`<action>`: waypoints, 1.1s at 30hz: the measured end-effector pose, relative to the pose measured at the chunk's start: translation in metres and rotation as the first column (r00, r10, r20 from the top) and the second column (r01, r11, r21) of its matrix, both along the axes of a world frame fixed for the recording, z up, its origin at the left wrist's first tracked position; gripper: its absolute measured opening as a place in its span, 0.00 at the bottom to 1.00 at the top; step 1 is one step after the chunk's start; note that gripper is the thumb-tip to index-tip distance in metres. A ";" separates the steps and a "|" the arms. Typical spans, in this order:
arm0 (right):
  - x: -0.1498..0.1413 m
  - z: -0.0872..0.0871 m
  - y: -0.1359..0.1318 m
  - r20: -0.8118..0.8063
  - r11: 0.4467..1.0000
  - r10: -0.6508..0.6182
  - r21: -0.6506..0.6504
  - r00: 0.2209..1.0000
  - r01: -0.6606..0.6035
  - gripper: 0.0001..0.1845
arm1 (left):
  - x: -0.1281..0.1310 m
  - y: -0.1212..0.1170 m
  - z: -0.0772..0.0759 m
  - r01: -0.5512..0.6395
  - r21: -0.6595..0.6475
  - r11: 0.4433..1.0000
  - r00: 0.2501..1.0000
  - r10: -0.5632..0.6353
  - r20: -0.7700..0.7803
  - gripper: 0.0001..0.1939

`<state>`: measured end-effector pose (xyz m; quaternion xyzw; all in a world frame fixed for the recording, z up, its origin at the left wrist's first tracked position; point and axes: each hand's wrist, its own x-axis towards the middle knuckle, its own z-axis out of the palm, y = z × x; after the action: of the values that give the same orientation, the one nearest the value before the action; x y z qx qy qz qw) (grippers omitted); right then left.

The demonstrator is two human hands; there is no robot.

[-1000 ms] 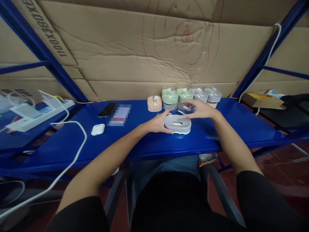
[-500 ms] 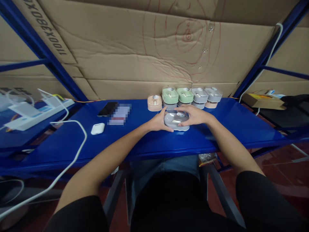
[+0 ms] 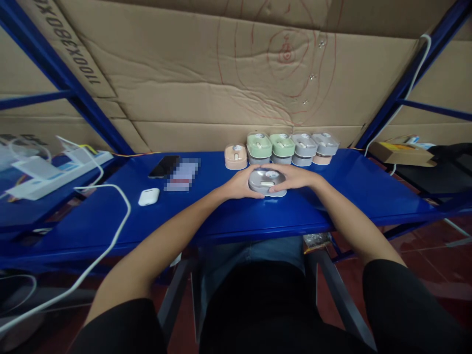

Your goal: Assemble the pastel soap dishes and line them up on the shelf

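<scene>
A grey plastic case with a clear lid sits on the blue shelf in front of me. My left hand grips its left side, fingers curled round it. My right hand cups the right side and presses on the lid. Behind it stands a row of like cases: a peach case, two green cases and grey cases, some stacked on others.
A white earbud case, a dark phone and a blurred card lie to the left. A white cable loops from a power strip. Cardboard forms the back wall; a yellow box is at right.
My right hand brought the clear lid down onto the grey case. Both hands now hold the closed case, shifted slightly toward the back row.
</scene>
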<state>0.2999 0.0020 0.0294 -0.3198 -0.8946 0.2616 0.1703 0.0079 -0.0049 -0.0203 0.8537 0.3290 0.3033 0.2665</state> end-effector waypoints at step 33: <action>0.021 -0.010 0.029 0.000 0.945 -0.316 -0.086 0.949 0.315 0.49 | -0.034 0.046 0.040 -0.850 0.040 0.526 0.526 0.840 0.132 0.53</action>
<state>0.3207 0.0314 0.0197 -0.4640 -0.8188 0.2707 0.2022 -0.0256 0.0406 0.0194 0.5838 0.6727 0.4508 0.0588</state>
